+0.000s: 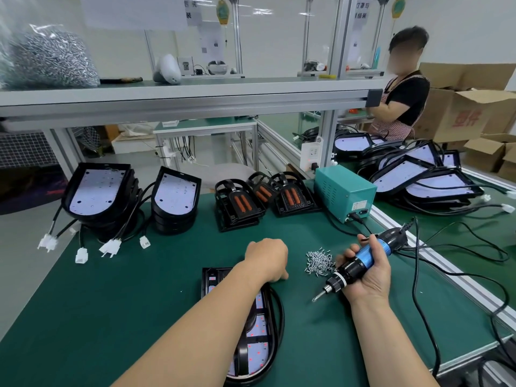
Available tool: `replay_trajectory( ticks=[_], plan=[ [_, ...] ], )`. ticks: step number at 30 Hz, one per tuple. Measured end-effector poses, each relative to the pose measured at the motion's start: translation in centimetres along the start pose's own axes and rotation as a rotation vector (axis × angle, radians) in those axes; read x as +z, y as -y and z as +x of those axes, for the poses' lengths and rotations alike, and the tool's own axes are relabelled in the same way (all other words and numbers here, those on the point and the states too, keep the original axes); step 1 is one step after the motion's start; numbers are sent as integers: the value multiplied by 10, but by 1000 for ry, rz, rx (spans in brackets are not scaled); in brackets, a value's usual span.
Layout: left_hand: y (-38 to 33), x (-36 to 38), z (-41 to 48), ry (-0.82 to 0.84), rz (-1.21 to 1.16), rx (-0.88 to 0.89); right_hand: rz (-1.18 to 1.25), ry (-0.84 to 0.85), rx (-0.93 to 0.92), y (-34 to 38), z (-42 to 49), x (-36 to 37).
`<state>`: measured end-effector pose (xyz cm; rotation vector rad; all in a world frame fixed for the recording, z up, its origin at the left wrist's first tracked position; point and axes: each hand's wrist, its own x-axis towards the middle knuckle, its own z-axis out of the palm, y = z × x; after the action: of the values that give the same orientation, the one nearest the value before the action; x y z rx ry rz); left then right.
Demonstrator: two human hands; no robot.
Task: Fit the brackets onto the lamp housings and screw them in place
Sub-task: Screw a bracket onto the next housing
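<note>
Right grip [365, 277] holds driver [372, 251]. Left grip [266, 259] curled, contents unclear. Housing [275, 311] on counter [111, 289], left of screws [319, 261]. Risk: bracket [241, 356] unpinned, shifts, screw cross-threads.

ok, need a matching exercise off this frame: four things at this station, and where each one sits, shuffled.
Things:
1. screwdriver
2. loose screws
3. green power box
4. bag of screws

Places:
A. on the upper shelf, far left
B. gripped in the right hand
C. heaped on the green mat
D. back right, cable plugged into its front

Pairs: 1-B, 2-C, 3-D, 4-A
</note>
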<state>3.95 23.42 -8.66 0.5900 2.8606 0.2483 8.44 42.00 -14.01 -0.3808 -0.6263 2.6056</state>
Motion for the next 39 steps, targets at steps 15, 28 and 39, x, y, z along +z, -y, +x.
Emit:
replay_trajectory(
  ticks=[15,28,39],
  plan=[
    [-2,-3,-10,-18,-222,140,-10,6,-3,0,3,-1],
    [13,0,-68,-186,-1155,-121,-35,-34,7,-1,-7,7],
    [9,11,-119,-180,-1677,-150,49,-59,-40,5,-59,68]
  ],
)
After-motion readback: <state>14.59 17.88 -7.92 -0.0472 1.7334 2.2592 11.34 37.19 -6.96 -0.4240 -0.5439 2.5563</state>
